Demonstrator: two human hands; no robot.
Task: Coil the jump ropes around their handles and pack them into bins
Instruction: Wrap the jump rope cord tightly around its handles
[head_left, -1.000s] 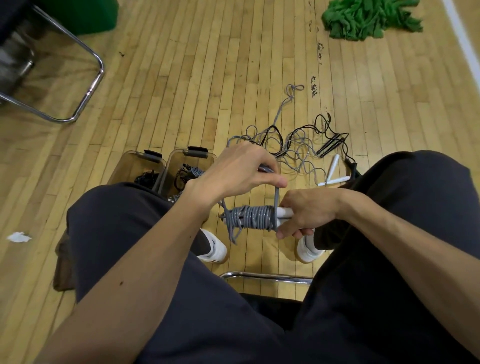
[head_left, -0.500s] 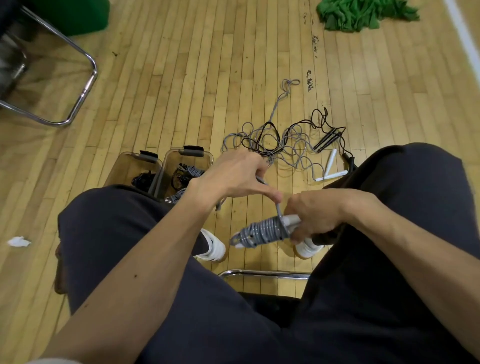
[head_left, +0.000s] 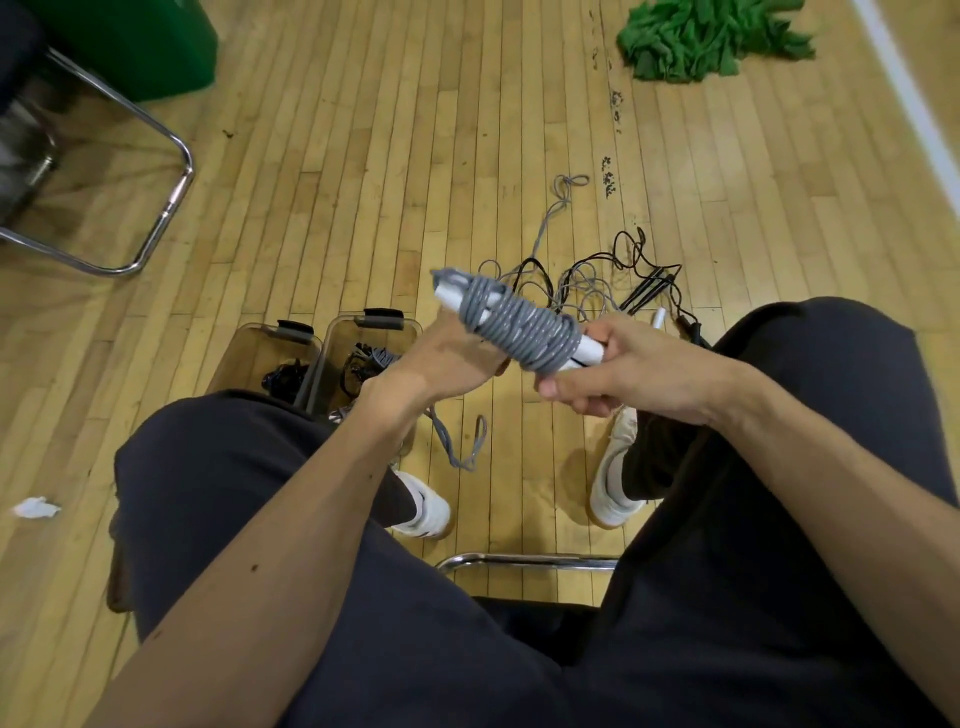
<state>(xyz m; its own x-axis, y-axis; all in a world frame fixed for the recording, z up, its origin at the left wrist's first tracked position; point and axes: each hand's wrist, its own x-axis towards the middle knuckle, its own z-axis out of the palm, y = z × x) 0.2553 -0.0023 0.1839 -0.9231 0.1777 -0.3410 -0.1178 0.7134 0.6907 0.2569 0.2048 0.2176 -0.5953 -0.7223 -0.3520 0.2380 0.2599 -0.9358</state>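
A grey jump rope (head_left: 519, 327) is coiled tightly around its white handles and held up between my knees, tilted with its far end up and to the left. My right hand (head_left: 618, 374) grips the near end of the handles. My left hand (head_left: 441, 364) is against the underside of the bundle, its fingers hidden behind the coil. A loose grey tail (head_left: 465, 447) hangs down from under it. Two clear bins (head_left: 244, 353) (head_left: 410, 330) with black latches stand on the floor by my left leg, with coiled ropes inside.
A tangle of grey and black ropes (head_left: 592, 283) lies on the wood floor ahead, with a white handle (head_left: 658, 318) beside it. Green cloth (head_left: 711, 36) is at far right, a chair frame (head_left: 171, 208) and a green container (head_left: 130, 47) at far left, a paper scrap (head_left: 34, 508) at left.
The bundle swung from pointing down-left to pointing up-left and rose. My left hand moved from above the coil to under it, and the rope tail now hangs loose below.
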